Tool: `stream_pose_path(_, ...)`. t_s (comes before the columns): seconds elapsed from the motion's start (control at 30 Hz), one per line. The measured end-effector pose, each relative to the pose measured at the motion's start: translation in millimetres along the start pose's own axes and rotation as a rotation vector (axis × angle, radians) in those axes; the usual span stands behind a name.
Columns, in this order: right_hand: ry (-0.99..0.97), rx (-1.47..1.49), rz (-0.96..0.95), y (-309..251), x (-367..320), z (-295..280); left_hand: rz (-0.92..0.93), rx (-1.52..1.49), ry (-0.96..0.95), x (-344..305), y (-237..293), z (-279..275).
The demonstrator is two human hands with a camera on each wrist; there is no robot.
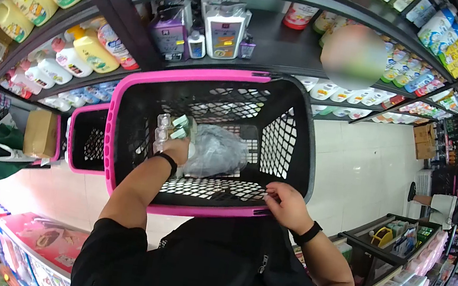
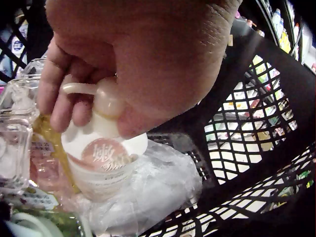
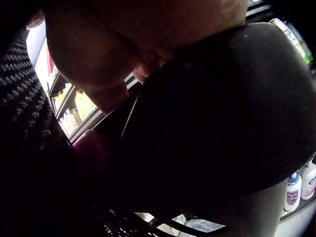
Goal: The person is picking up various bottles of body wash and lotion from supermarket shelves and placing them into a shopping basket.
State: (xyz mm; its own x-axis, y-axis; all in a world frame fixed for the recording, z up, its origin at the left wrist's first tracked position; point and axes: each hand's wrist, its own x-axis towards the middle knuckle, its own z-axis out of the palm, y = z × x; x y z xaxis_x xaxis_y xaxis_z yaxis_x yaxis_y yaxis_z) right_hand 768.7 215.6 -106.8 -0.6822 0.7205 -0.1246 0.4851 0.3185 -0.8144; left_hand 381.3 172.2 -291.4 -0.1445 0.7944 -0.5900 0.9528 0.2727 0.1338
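Left hand [image 2: 133, 59] — thumb and fingers curled round cream pump head [image 2: 106, 101] of one white, pink-labelled plastic bottle [image 2: 101, 158], inside large black lattice basket with pink rim [image 1: 113, 136]. Step looks like placing or lifting; next calls for steady hold. Alongside: one clear plastic bag [image 1: 219, 150], three clear square tops [image 1: 161, 133], two pale-green tops [image 1: 180, 120]. Right hand [image 1: 290, 208] at near rim — grip unclear.

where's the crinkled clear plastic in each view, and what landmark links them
Head: crinkled clear plastic lies near the middle of the black basket, beside the left hand.
Left wrist: lower middle, beside the pump bottle.
Right wrist: cannot be made out for certain.
Shared landmark: the basket's lattice wall.
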Motion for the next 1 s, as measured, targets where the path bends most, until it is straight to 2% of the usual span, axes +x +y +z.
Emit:
stream_pose_path(0.13,0.003,-0.071,-0.082,5.8,0.1,-0.7,0.169,-0.100,0.319,48.7,-47.4,84.5)
stream_pose_path(0.17,-0.004,-0.075,-0.089,7.9,0.4,-1.9,0.123,-0.115,0.265,29.8,-34.8,55.6)
stream_pose_path(0.2,-0.009,-0.077,-0.092,9.7,-0.7,-2.7,0.194,-0.122,0.036,12.4,-22.4,17.8)
stream_pose_path(0.23,-0.042,-0.060,-0.077,12.5,-2.5,-3.2,0.283,-0.006,0.103,2.4,-19.8,9.4)
stream_pose_path(0.27,-0.079,-0.041,-0.064,15.6,-3.3,-5.0,0.256,0.130,-0.030,-7.3,-5.3,-16.8)
stream_pose_path(0.33,-0.133,0.154,-0.059,21.6,-2.2,-8.7,0.126,0.132,-0.017,1.0,-2.8,-13.3)
stream_pose_path(0.4,-0.167,0.252,-0.077,24.8,-2.8,-16.7,0.190,0.150,0.051,-45.5,44.0,-66.5)
stream_pose_path(0.47,-0.240,0.336,-0.078,27.4,0.2,-29.1,0.273,0.024,0.029,-71.2,91.3,-109.3)
stream_pose_path(0.5,-0.198,0.268,-0.180,28.6,1.0,-37.2,0.402,-0.094,0.016,-78.1,106.1,-119.6)
stream_pose_path(0.53,-0.192,0.227,-0.257,27.4,5.2,-50.7,0.427,-0.192,-0.047,-80.0,118.7,-119.8)
stream_pose_path(0.57,-0.176,0.223,-0.280,22.8,8.3,-69.5,0.549,-0.301,0.020,-94.2,136.1,-121.7)
stream_pose_path(0.6,-0.168,0.216,-0.301,21.6,12.6,-92.9,0.631,-0.338,0.009,-112.5,163.9,-136.2)
stream_pose_path(0.67,-0.088,0.180,-0.305,35.4,28.7,-140.7,0.642,-0.425,-0.160,-140.2,218.9,-162.0)
stream_pose_path(0.7,0.004,0.202,-0.310,46.8,36.3,-166.1,0.717,-0.427,-0.127,-126.9,229.5,-138.8)
stream_pose_path(0.73,0.067,0.119,-0.333,64.3,49.3,-197.2,0.784,-0.424,-0.095,-128.5,254.6,-143.0)
stream_pose_path(0.77,0.128,0.045,-0.359,82.8,63.9,-230.1,0.669,-0.639,-0.117,-146.0,277.5,-145.8)
stream_pose_path(0.8,0.198,0.065,-0.326,98.4,76.4,-265.0,0.616,-0.607,-0.078,-150.1,300.4,-148.2)
stream_pose_path(0.83,0.247,0.122,-0.283,111.3,90.0,-301.9,0.584,-0.497,0.039,-142.3,316.7,-135.3)
stream_pose_path(0.87,0.390,-0.003,-0.265,111.9,97.6,-343.3,0.542,-0.381,0.148,-134.5,329.6,-122.2)
stream_pose_path(0.9,0.435,0.092,-0.339,129.5,116.0,-383.1,0.433,-0.376,0.116,-130.5,343.6,-122.0)
stream_pose_path(0.93,0.524,0.147,-0.332,141.2,131.8,-420.3,0.322,-0.372,0.078,-130.2,355.8,-120.6)
stream_pose_path(0.97,0.703,-0.162,-0.333,141.0,143.7,-458.5,0.210,-0.366,0.032,-132.3,363.8,-117.4)
stream_pose_path(1.0,0.735,0.094,-0.395,144.5,160.3,-491.3,0.196,-0.431,0.035,-132.2,366.4,-113.8)
